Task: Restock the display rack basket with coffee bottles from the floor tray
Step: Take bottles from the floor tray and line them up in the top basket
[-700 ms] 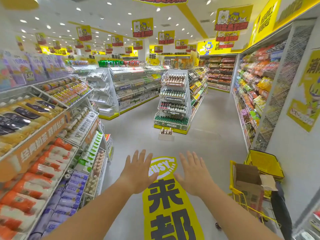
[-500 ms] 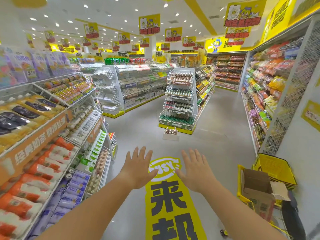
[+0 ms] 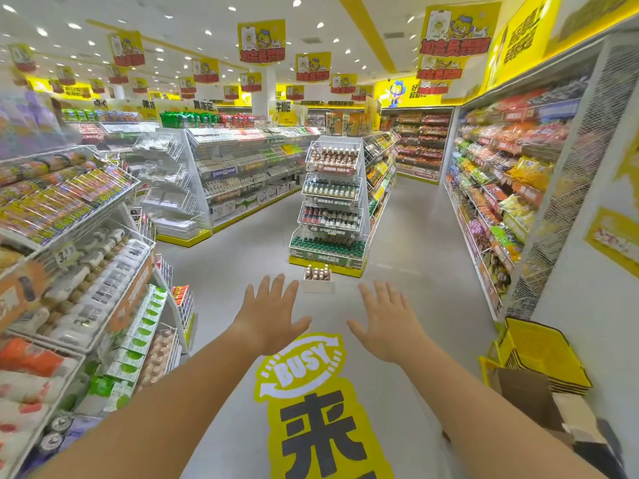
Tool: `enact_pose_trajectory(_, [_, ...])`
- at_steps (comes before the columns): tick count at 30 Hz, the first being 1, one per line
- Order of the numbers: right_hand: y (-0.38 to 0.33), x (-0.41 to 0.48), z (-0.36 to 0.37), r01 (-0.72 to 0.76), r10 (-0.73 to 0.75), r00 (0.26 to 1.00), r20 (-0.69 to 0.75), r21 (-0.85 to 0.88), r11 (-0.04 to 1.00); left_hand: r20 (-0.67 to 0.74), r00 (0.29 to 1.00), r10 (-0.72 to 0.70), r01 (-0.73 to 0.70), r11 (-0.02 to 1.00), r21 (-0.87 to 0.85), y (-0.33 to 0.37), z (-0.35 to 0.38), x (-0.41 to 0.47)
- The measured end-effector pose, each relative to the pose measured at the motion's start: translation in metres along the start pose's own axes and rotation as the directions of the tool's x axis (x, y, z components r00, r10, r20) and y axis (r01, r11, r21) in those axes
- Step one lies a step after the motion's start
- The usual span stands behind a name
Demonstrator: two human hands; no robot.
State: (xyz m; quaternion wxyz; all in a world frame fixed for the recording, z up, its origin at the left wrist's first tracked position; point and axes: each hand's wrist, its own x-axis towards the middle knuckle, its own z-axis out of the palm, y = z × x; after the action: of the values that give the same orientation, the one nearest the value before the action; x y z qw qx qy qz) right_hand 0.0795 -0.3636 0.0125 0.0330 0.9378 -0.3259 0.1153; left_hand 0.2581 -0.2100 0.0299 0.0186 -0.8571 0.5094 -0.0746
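A white floor tray (image 3: 317,286) holding several brown coffee bottles (image 3: 316,273) sits on the grey floor ahead, just in front of a tall white wire display rack (image 3: 331,205) with tiered baskets of bottles. Its top basket (image 3: 332,157) carries brown bottles. My left hand (image 3: 269,314) and my right hand (image 3: 389,321) are stretched out in front of me, palms down, fingers spread, holding nothing. Both hands are well short of the tray.
Stocked shelves line the left side (image 3: 79,271) and the right wall (image 3: 498,188). Stacked yellow shopping baskets (image 3: 543,357) and a cardboard box (image 3: 532,402) stand at the right. A yellow floor sticker (image 3: 311,385) lies underfoot. The aisle runs on past the rack.
The view has moved forward down the aisle, so the rack and tray look nearer. Both hands stay outstretched and spread, slightly wider apart.
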Motion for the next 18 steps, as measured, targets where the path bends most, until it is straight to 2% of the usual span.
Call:
enact_pose_trajectory(9, [0.025,0.148,0.057,-0.006,0.006,0.998,0.065,-0.010,1.000,0.045,0.999,0.018,-0.020,0.999,0.046,-0.039,0.042,0.152])
enact_pose_trajectory(18, [0.105,0.349,0.117,-0.006,0.005,0.998,0.070,0.011,1.000,0.097,0.995,-0.025,0.020,0.998,0.055,-0.046,0.076,0.363])
